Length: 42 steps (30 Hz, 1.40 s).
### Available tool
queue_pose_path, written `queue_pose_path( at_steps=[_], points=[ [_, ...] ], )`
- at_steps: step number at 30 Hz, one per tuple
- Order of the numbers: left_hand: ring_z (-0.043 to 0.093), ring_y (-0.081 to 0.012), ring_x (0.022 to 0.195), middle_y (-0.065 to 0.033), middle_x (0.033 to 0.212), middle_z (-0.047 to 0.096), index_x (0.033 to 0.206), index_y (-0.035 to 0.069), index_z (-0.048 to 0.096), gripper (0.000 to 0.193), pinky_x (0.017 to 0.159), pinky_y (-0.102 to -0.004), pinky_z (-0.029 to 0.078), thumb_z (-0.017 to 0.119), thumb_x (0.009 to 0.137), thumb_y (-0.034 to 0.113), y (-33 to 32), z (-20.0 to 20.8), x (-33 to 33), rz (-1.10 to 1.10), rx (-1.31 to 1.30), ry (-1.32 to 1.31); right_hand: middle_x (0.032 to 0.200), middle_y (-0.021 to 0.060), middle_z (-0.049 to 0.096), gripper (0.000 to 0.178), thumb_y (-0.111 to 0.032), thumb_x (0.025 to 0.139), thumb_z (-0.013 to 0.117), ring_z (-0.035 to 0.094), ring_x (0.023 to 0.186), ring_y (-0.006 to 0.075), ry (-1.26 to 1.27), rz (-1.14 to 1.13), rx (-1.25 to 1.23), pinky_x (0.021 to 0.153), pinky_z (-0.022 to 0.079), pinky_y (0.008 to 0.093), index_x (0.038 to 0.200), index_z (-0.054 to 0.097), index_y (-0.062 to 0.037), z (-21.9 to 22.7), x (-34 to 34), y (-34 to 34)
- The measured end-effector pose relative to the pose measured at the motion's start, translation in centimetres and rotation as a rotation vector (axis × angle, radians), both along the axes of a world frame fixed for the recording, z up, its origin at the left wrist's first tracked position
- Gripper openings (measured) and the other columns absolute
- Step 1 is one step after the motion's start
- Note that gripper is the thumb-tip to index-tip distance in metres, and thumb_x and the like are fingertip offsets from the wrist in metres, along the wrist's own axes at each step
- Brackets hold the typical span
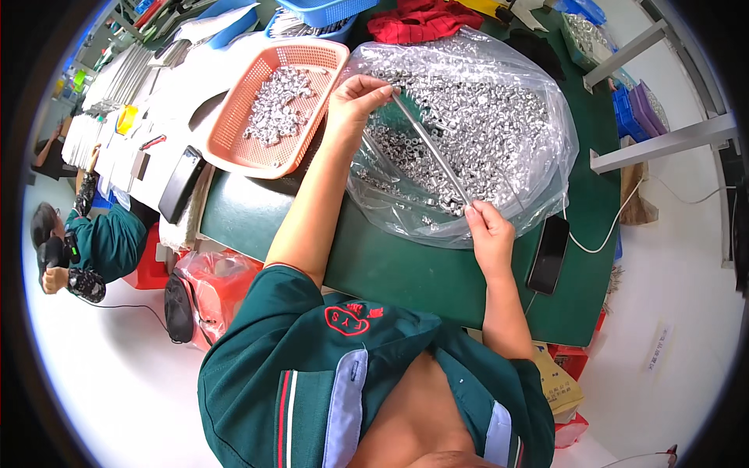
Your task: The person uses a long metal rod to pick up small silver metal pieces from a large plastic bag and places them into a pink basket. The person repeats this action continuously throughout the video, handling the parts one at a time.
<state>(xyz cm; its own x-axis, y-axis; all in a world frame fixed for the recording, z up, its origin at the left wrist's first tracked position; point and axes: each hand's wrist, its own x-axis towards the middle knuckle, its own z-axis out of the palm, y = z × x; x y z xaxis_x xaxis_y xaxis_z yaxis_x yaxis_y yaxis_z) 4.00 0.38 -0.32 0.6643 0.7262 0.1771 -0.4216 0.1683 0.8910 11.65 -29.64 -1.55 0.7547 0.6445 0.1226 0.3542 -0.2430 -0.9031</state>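
A thin silvery metal rod (pixel 431 143) slants between my two hands, above a clear plastic bag (pixel 558 148). My left hand (pixel 359 100) pinches its upper end between thumb and fingers. Its lower end is pinched in my right hand (pixel 491 234), nearer to me. Under the rod, the spread-out bag holds a heap of small shiny metal pieces (pixel 484 113). To the left of my left forearm stands an orange perforated basket (pixel 221 140), with more small metal parts (pixel 279 105) lying in it.
A black phone (pixel 548 254) with a white cable lies at the right on the green table (pixel 406 281). Red cloth (pixel 421 21) and blue baskets (pixel 328 11) are at the back. A dark case (pixel 181 185) sits at the left. Another person (pixel 105 242) works far left.
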Motion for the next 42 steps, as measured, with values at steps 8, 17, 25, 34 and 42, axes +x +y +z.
queue_pose_path(
  at_steps=[8, 17, 25, 34, 42],
  points=[
    [0.064, -0.0157, 0.079, -0.0169, 0.094, 0.069, 0.097, 0.0, 0.062, 0.014, 0.076, -0.0258, 0.052, 0.065, 0.087, 0.009, -0.2, -0.1, 0.1, -0.22, -0.087, 0.066, 0.062, -0.004, 0.051, 0.013, -0.012, 0.089, 0.065, 0.042, 0.058, 0.0033, -0.04, -0.027, -0.004, 0.051, 0.036, 0.0223, 0.094, 0.065, 0.0, 0.5, -0.3, 0.0],
    [0.062, -0.0138, 0.08, -0.004, 0.088, 0.068, 0.101, 0.004, 0.069, 0.024, 0.075, -0.0291, 0.049, 0.07, 0.082, 0.017, -1.7, 0.4, 0.2, -0.214, 0.495, 0.541, 0.06, -0.0059, 0.046, 0.014, -0.015, 0.09, 0.065, 0.038, 0.057, 0.0024, 0.106, -0.058, 0.04, 0.05, 0.032, 0.0217, 0.093, 0.065, -0.0005, 1.2, 0.2, 0.1],
    [0.063, -0.0308, 0.081, -0.0123, 0.085, 0.063, 0.089, 0.006, 0.069, 0.016, 0.073, -0.0388, 0.05, 0.069, 0.074, 0.012, -4.1, -1.1, 1.7, -0.036, 1.149, 0.775, 0.06, -0.006, 0.047, 0.014, -0.014, 0.09, 0.065, 0.038, 0.057, 0.0016, 0.115, -0.051, 0.065, 0.05, 0.031, 0.0216, 0.093, 0.065, -0.0004, 1.3, 0.2, 0.0],
    [0.062, -0.0341, 0.081, -0.0137, 0.087, 0.065, 0.088, 0.005, 0.069, 0.013, 0.074, -0.0415, 0.05, 0.066, 0.076, 0.01, -2.3, -2.3, 1.6, 0.137, 1.11, 0.656, 0.061, -0.0054, 0.049, 0.014, -0.013, 0.089, 0.065, 0.04, 0.057, 0.0015, 0.102, -0.064, 0.079, 0.05, 0.033, 0.0211, 0.094, 0.065, 0.0012, 1.2, 0.3, -0.1],
    [0.066, -0.0171, 0.08, -0.009, 0.09, 0.066, 0.106, -0.007, 0.062, 0.02, 0.07, -0.026, 0.053, 0.06, 0.09, 0.005, -1.7, -0.8, 1.9, -0.017, 0.273, 0.474, 0.062, -0.0042, 0.052, 0.014, -0.011, 0.089, 0.065, 0.041, 0.058, 0.0017, 0.107, -0.066, 0.073, 0.05, 0.034, 0.0216, 0.094, 0.065, 0.0011, 1.0, 0.5, -0.1]
  ],
)
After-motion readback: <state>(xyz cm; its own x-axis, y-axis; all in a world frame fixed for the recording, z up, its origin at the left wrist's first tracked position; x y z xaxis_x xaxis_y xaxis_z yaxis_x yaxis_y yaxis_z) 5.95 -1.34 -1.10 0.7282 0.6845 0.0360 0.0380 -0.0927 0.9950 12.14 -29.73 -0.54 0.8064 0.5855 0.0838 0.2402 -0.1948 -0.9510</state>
